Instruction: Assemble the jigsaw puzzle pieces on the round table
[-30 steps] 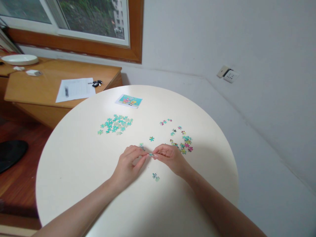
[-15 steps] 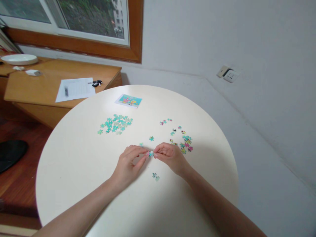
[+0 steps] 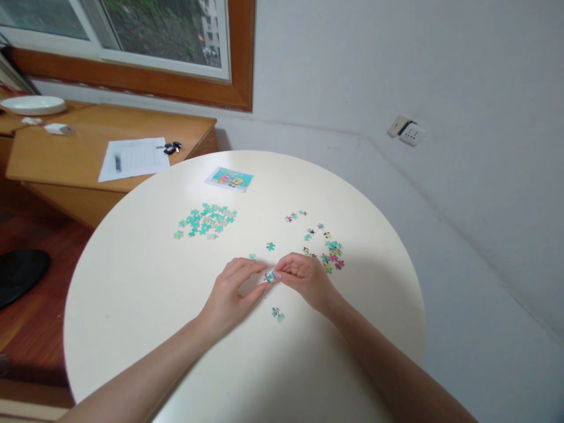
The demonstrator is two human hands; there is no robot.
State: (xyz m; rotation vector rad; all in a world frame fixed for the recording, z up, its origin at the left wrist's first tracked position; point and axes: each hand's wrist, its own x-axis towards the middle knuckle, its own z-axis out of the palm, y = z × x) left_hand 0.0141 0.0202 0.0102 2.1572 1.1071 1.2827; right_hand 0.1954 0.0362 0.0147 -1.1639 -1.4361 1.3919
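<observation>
Between my hands, a small striped puzzle piece (image 3: 270,277) with a bit of pink sits just above or on the white round table (image 3: 154,311). My right hand (image 3: 305,278) pinches its right edge between thumb and fingertips. My left hand (image 3: 233,286) is beside its left edge, thumb and fingers parted around it. Closer to me lies a pair of puzzle pieces (image 3: 277,314). Just beyond the hands are a teal puzzle piece (image 3: 270,246) and a pale puzzle piece (image 3: 252,257).
A heap of teal puzzle pieces (image 3: 205,221) lies left of centre, and a colourful group of pieces (image 3: 335,252) is beyond my right hand. The picture card (image 3: 230,179) rests near the far edge. A wooden desk (image 3: 88,153) with paper (image 3: 134,158) and keys (image 3: 172,148) adjoins the table.
My left fingertips have come off the piece and spread apart a little. The piece now tilts slightly in my right hand.
</observation>
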